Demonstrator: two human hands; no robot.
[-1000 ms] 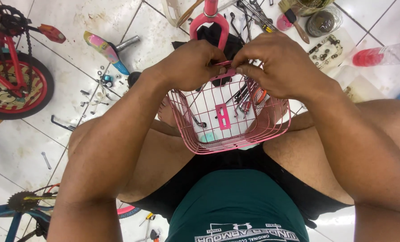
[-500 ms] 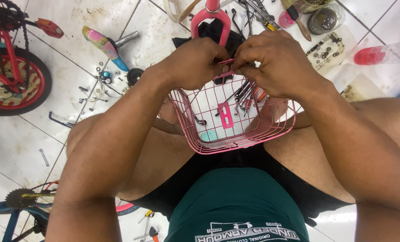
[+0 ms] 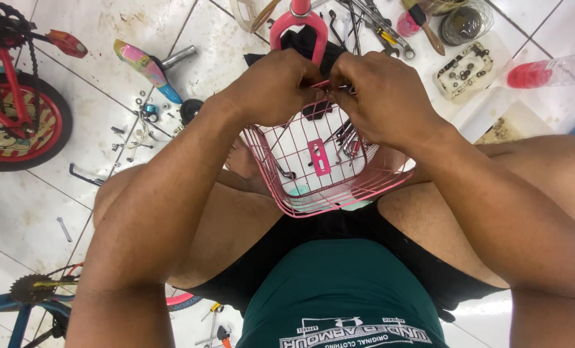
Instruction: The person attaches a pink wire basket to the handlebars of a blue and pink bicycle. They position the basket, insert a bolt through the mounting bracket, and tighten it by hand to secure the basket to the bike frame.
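A pink wire bicycle basket point(image 3: 329, 193) rests between my knees, its open side facing me. My left hand point(image 3: 274, 87) and my right hand point(image 3: 381, 96) meet at the basket's far rim, fingers pinched together on the wire and a small dark fitting there. What the fingertips hold is hidden. A pink flat bracket point(image 3: 318, 156) lies inside the basket on its back wall. Beyond my hands stands a pink bicycle fork point(image 3: 298, 19) with a black part behind it.
A red small bicycle wheel point(image 3: 17, 119) with chain stands at left. A multicoloured saddle point(image 3: 147, 64) and loose bolts point(image 3: 142, 119) lie on the white tiled floor. Wrenches point(image 3: 371, 22), a tray of nuts point(image 3: 462, 69) and a bottle of red liquid point(image 3: 548, 72) lie at the back right.
My hands stay on the basket's far rim; the view has shifted slightly, and the fingers have worked a little closer together.
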